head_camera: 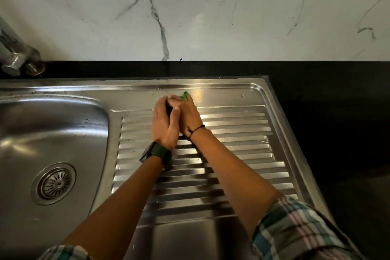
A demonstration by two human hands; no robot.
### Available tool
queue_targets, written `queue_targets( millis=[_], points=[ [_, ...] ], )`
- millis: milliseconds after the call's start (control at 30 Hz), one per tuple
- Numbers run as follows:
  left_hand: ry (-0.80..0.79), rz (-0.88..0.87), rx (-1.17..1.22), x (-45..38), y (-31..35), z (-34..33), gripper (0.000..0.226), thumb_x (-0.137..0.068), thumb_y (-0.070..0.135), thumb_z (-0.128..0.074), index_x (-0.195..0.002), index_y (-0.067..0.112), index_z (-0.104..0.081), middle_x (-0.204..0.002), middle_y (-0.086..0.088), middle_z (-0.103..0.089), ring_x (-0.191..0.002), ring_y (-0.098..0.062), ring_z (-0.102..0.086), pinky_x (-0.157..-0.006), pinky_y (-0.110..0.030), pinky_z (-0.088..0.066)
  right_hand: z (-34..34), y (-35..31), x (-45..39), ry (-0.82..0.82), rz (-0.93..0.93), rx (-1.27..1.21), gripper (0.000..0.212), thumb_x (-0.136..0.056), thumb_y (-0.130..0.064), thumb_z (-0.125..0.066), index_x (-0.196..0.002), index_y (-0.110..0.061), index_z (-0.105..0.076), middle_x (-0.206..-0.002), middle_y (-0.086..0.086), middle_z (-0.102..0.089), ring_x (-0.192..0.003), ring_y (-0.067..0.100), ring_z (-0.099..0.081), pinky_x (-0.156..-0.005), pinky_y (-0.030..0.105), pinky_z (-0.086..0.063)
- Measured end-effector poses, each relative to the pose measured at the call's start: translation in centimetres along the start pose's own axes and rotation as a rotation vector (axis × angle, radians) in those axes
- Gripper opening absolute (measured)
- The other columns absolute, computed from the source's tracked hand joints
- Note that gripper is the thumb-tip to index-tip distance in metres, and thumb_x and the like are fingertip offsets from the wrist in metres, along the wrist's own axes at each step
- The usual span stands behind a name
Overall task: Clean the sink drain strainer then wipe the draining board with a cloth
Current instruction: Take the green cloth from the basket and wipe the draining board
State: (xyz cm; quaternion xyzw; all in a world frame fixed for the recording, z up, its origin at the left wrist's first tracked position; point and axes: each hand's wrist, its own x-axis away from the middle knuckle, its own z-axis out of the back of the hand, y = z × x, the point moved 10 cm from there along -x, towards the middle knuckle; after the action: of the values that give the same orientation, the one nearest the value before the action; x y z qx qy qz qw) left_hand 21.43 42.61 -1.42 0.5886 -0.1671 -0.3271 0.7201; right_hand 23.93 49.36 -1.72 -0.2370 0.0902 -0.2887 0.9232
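Both hands press together on a green cloth (184, 95) bunched under the right hand (187, 115) fingertips, left hand (163, 124) overlapping beside it, the ribbed draining board (242, 154) stretching back toward the person.

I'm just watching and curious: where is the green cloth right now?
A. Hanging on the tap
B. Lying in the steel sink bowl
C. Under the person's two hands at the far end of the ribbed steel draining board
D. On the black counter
C: a bit of the green cloth peeks out beyond the left hand and right hand, pressed together on the ribbed steel draining board.
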Motion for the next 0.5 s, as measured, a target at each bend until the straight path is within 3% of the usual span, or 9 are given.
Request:
queue_targets(
  millis=[67, 133, 200, 333, 500],
  points=[
    [-0.06, 0.004, -0.087, 0.2, -0.2, -0.9, 0.05, -0.084, 0.039, -0.034, -0.13, 0.018, -0.039, -0.123, 0.005, -0.046, -0.1, 0.001, -0.048, -0.083, -0.013, -0.036, 0.8, 1.1, 0.9, -0.027, 0.015, -0.003, 0.032, -0.09, -0.006, -0.047, -0.12, -0.011, -0.057, -0.128, 0.013, -0.057, -0.126, 0.027, -0.044, -0.115, 0.042, -0.018],
    [-0.131, 0.007, -0.19, 0.3, -0.6, -1.6, 0.056, -0.085, 0.041, -0.03, -0.134, 0.016, -0.035, -0.137, -0.007, -0.043, -0.12, -0.016, -0.045, -0.099, -0.029, -0.038, 2.9, 2.9, 2.1, 0.052, -0.019, 0.045, 0.031, -0.09, -0.006, -0.048, -0.118, -0.01, -0.06, -0.129, 0.012, -0.057, -0.126, 0.03, -0.044, -0.111, 0.043, -0.026],
    [-0.206, 0.0, -0.288, 0.5, -0.6, -2.1, 0.061, -0.085, 0.045, -0.027, -0.139, 0.015, -0.03, -0.147, -0.011, -0.033, -0.135, -0.026, -0.031, -0.111, -0.047, -0.028, 5.6, 6.8, 4.1, 0.143, -0.118, 0.027, 0.025, -0.089, -0.008, -0.052, -0.111, -0.01, -0.064, -0.127, 0.011, -0.059, -0.123, 0.03, -0.049, -0.111, 0.045, -0.029],
    [-0.363, -0.134, -0.508, 1.2, 0.4, -4.3, 0.068, -0.084, 0.05, -0.023, -0.141, 0.014, -0.026, -0.153, -0.008, -0.022, -0.143, -0.02, -0.013, -0.116, -0.034, -0.003, 12.1, 17.3, 9.0, 0.265, -0.372, 0.034, 0.021, -0.087, -0.009, -0.057, -0.105, -0.012, -0.067, -0.124, 0.008, -0.063, -0.113, 0.029, -0.057, -0.105, 0.04, -0.041],
    [-0.459, -0.217, -0.539, 2.0, 1.4, -8.4, 0.068, -0.084, 0.051, -0.023, -0.141, 0.014, -0.027, -0.154, -0.008, -0.018, -0.144, -0.02, -0.006, -0.115, -0.032, 0.002, 13.3, 20.0, 7.8, 0.21, -0.436, 0.111, 0.017, -0.09, -0.019, -0.053, -0.102, -0.022, -0.065, -0.106, 0.013, -0.068, -0.099, 0.034, -0.061, -0.087, 0.043, -0.052]
  ],
)
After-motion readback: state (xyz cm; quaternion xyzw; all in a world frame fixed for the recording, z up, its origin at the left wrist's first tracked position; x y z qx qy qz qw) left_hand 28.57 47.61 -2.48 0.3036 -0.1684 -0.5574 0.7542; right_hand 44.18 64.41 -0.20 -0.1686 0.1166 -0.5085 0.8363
